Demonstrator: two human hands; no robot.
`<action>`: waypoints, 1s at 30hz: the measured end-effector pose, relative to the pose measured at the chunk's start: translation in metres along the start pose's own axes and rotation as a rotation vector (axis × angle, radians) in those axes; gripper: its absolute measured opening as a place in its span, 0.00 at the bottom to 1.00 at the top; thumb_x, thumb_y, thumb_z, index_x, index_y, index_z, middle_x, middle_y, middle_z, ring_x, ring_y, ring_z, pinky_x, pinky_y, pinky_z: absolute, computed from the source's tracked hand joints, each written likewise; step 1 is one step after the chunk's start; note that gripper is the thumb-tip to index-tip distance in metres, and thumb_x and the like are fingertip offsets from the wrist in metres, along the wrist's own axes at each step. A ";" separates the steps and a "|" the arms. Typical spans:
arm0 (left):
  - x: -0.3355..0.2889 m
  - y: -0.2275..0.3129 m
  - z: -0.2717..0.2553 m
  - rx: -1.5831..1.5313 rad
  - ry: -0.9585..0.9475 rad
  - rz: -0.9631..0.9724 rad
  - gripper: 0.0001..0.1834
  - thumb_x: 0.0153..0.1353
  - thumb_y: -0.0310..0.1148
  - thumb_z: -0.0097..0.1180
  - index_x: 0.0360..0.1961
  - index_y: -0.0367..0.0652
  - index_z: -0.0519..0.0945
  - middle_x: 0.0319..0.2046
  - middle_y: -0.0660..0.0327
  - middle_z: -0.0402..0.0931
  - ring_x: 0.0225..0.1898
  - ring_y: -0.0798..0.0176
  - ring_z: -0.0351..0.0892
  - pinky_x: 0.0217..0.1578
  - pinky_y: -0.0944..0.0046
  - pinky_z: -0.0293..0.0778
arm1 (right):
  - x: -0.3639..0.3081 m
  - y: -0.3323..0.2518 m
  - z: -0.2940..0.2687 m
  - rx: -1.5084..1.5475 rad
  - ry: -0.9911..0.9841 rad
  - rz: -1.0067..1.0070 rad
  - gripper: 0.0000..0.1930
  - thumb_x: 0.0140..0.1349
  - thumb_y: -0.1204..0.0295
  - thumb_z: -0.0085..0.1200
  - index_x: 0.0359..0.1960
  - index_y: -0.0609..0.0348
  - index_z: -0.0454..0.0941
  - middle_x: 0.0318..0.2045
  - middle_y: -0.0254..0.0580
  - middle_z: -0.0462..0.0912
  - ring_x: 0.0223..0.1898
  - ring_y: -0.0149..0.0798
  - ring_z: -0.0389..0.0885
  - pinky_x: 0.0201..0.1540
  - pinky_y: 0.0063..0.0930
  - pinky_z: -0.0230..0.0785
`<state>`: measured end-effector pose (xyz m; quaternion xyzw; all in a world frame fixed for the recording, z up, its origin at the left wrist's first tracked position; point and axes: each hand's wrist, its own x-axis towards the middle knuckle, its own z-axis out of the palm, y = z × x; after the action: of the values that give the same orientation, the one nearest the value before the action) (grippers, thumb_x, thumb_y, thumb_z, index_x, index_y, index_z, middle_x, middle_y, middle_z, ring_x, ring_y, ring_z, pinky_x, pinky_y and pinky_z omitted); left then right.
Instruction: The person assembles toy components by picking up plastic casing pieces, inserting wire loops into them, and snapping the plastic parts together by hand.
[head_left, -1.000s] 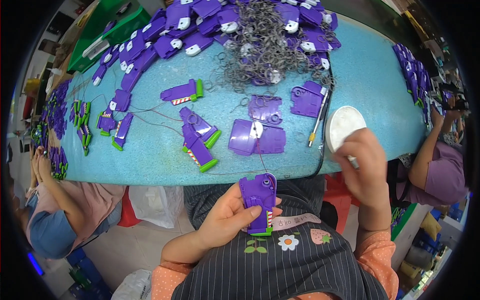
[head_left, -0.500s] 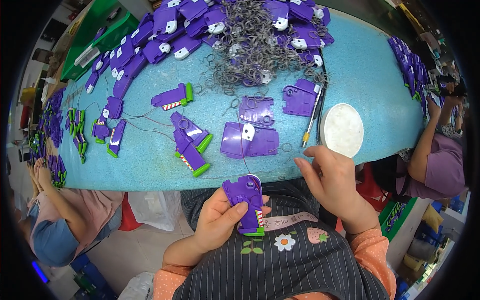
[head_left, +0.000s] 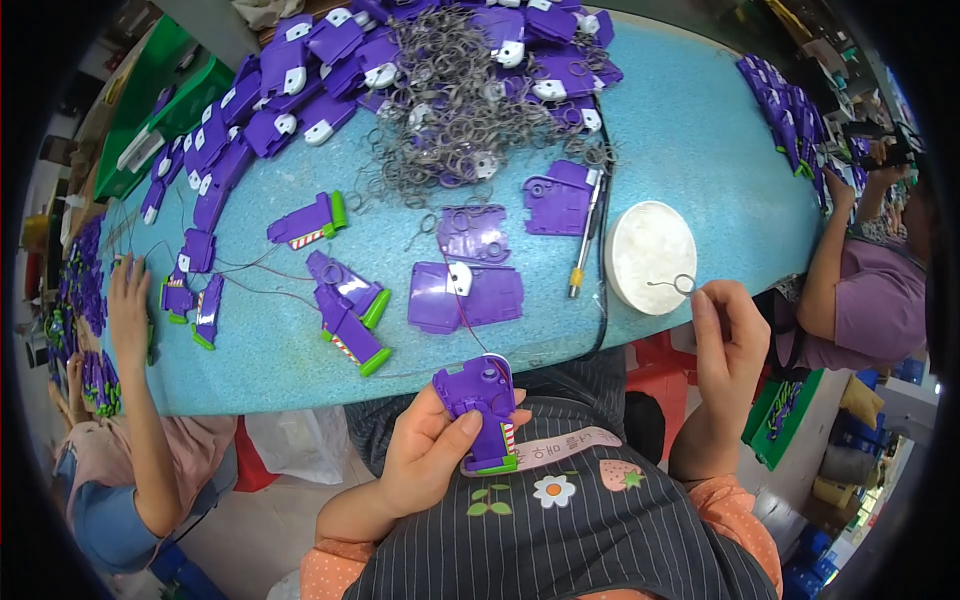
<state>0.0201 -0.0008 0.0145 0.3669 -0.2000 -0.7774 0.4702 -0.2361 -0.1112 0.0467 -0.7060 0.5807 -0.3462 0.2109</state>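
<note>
My left hand (head_left: 425,445) is closed around a purple plastic shell half (head_left: 463,388) with a green end and a red-and-white striped edge, held in front of my apron. Its open inner side faces up, and a thin wire runs from its top toward the table. My right hand (head_left: 735,345) is raised at the right, thumb and fingertips pinching a small looped wire spring (head_left: 676,287) with a straight leg. Behind the spring sits a round white dish (head_left: 640,245). A large tangled heap of similar springs (head_left: 450,110) lies at the far middle.
Purple shells (head_left: 320,130) with white tips are piled far left. Loose purple panels (head_left: 490,295) and wired purple-and-green parts (head_left: 350,320) lie nearer. A pen-like tool (head_left: 584,240) and a black cable (head_left: 604,300) are beside the dish. Co-workers sit at both sides; one hand (head_left: 127,310) reaches in left.
My right hand has moved right, past the dish, and the wire spring now shows in its fingertips. The left hand keeps hold of the shell. A co-worker's hand has come onto the table's left.
</note>
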 end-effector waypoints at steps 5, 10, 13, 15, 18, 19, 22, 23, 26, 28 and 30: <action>0.002 -0.003 0.010 0.007 -0.039 -0.003 0.21 0.67 0.27 0.38 0.60 0.34 0.56 0.54 0.45 0.67 0.54 0.53 0.72 0.54 0.58 0.68 | 0.003 0.014 0.007 -0.034 -0.168 -0.100 0.02 0.53 0.81 0.53 0.27 0.66 0.73 0.20 0.43 0.70 0.19 0.37 0.68 0.23 0.24 0.60; 0.003 0.001 0.011 0.006 -0.027 -0.012 0.21 0.67 0.25 0.39 0.60 0.34 0.57 0.55 0.46 0.67 0.54 0.53 0.71 0.54 0.58 0.68 | 0.002 0.015 0.001 0.161 0.033 -0.008 0.02 0.54 0.82 0.52 0.25 0.67 0.72 0.20 0.35 0.69 0.20 0.26 0.64 0.23 0.20 0.55; 0.005 0.004 0.015 0.001 -0.030 0.011 0.20 0.66 0.23 0.38 0.59 0.33 0.57 0.55 0.47 0.67 0.54 0.54 0.71 0.55 0.58 0.67 | -0.003 -0.001 0.002 0.426 -0.051 0.005 0.01 0.54 0.83 0.51 0.26 0.66 0.72 0.26 0.35 0.70 0.27 0.26 0.65 0.29 0.17 0.56; 0.010 0.002 0.020 -0.015 -0.049 0.067 0.21 0.66 0.21 0.37 0.60 0.33 0.57 0.55 0.48 0.66 0.55 0.56 0.70 0.56 0.58 0.66 | -0.010 -0.012 0.009 0.670 -0.223 0.037 0.02 0.55 0.81 0.50 0.30 0.65 0.72 0.34 0.41 0.70 0.33 0.29 0.67 0.36 0.18 0.59; 0.013 0.008 0.023 0.025 -0.085 0.067 0.21 0.66 0.21 0.36 0.60 0.33 0.55 0.53 0.51 0.67 0.54 0.59 0.71 0.55 0.62 0.66 | -0.012 -0.022 0.034 0.733 -0.424 -0.126 0.03 0.57 0.80 0.50 0.34 0.65 0.72 0.41 0.47 0.71 0.34 0.31 0.70 0.40 0.21 0.64; 0.013 0.009 0.022 0.026 -0.070 0.071 0.21 0.66 0.21 0.36 0.60 0.33 0.55 0.53 0.51 0.67 0.54 0.59 0.71 0.55 0.62 0.66 | -0.013 -0.025 0.041 0.747 -0.459 -0.129 0.03 0.58 0.80 0.49 0.34 0.65 0.72 0.42 0.49 0.72 0.35 0.32 0.71 0.41 0.22 0.65; 0.010 0.011 0.021 0.073 -0.060 0.116 0.21 0.66 0.23 0.37 0.61 0.32 0.55 0.53 0.53 0.67 0.53 0.63 0.71 0.52 0.66 0.67 | -0.014 -0.029 0.058 0.757 -0.541 -0.147 0.03 0.59 0.81 0.48 0.34 0.66 0.72 0.45 0.52 0.73 0.38 0.33 0.73 0.41 0.25 0.67; 0.009 0.012 0.019 0.071 -0.050 0.120 0.21 0.66 0.23 0.37 0.61 0.32 0.55 0.53 0.53 0.67 0.53 0.63 0.71 0.52 0.66 0.67 | -0.015 -0.031 0.063 0.799 -0.566 -0.107 0.03 0.59 0.81 0.49 0.34 0.65 0.72 0.44 0.52 0.74 0.38 0.33 0.74 0.40 0.25 0.67; 0.005 0.011 0.015 0.082 -0.057 0.136 0.21 0.66 0.23 0.37 0.61 0.32 0.55 0.53 0.53 0.67 0.53 0.64 0.70 0.52 0.67 0.67 | -0.021 -0.032 0.065 0.850 -0.626 -0.013 0.03 0.59 0.80 0.50 0.34 0.65 0.72 0.43 0.51 0.76 0.37 0.32 0.75 0.40 0.24 0.68; 0.005 0.009 0.013 0.135 -0.085 0.142 0.21 0.66 0.23 0.37 0.61 0.32 0.56 0.53 0.53 0.67 0.52 0.65 0.71 0.51 0.68 0.68 | -0.021 -0.029 0.061 0.855 -0.651 0.042 0.03 0.59 0.79 0.50 0.33 0.66 0.72 0.42 0.51 0.77 0.37 0.31 0.76 0.39 0.23 0.68; 0.005 0.010 0.009 0.183 -0.116 0.117 0.21 0.67 0.24 0.37 0.60 0.32 0.56 0.53 0.52 0.67 0.53 0.62 0.71 0.52 0.65 0.68 | -0.020 -0.027 0.056 0.827 -0.746 0.094 0.04 0.59 0.78 0.52 0.34 0.65 0.70 0.39 0.46 0.77 0.36 0.28 0.75 0.39 0.22 0.68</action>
<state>0.0177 -0.0103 0.0255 0.3505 -0.3179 -0.7470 0.4670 -0.1788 -0.0915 0.0236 -0.6125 0.3132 -0.2623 0.6767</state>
